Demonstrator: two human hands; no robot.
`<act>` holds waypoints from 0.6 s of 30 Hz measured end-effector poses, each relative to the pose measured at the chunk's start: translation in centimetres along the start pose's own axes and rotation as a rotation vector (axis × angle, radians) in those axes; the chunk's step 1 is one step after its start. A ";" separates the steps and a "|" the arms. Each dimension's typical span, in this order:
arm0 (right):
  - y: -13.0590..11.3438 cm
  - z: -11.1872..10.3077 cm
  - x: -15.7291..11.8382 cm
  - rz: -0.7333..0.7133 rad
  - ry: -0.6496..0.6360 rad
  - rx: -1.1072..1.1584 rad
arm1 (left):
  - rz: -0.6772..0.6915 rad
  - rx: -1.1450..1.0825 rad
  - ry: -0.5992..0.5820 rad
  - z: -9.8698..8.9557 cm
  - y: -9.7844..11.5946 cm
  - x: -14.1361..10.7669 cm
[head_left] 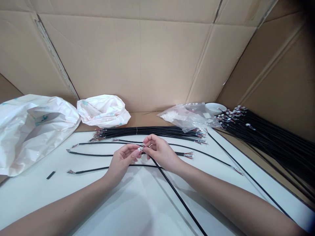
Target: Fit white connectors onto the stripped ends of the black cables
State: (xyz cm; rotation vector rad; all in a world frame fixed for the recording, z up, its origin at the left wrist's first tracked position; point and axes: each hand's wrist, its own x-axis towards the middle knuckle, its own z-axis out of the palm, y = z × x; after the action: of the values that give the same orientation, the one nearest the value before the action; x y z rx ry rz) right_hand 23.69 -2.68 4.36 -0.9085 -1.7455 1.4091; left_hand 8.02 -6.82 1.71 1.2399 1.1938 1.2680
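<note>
Near the middle of the white table, my left hand (125,160) pinches a small white connector (139,149) between thumb and fingers. Close against it on the right, my right hand (157,150) has its fingers closed on the wire end of a black cable (174,190), which runs down toward the bottom edge. Thin wires show between the two hands, but where they meet the connector is too small to tell. Several loose black cables (91,154) with bare coloured wire ends lie under and beside the hands.
Behind the hands lies a tied bundle of black cables (147,131). White plastic bags (49,131) sit at the left, near a small black strip (51,175). A clear bag (189,116), a white bowl (216,108) and a large cable pile (275,141) are at the right. Cardboard walls surround the table.
</note>
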 end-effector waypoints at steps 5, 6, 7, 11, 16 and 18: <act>-0.1 0.2 -0.6 -0.079 0.001 -0.138 | -0.063 -0.034 -0.044 0.0 0.1 0.1; -0.1 0.2 -0.6 -0.080 -0.001 -0.123 | -0.061 -0.039 -0.050 0.0 0.1 0.0; -0.1 0.2 -0.5 -0.069 -0.006 -0.090 | -0.058 -0.048 -0.051 0.0 0.1 0.0; 0.1 0.2 0.1 0.050 -0.012 0.130 | -0.039 -0.069 -0.038 0.0 0.0 -0.1; -0.6 -0.2 0.3 0.166 -0.006 0.239 | 0.000 -0.081 -0.038 -0.1 -0.2 0.0; -0.9 -0.4 0.3 0.184 0.001 0.234 | 0.012 -0.111 -0.034 -0.1 -0.4 0.0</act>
State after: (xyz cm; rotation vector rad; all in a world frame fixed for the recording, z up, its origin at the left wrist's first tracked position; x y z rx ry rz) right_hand 23.83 -2.42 5.36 -0.9582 -1.4867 1.6905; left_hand 7.93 -6.76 1.34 1.1848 1.0791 1.2997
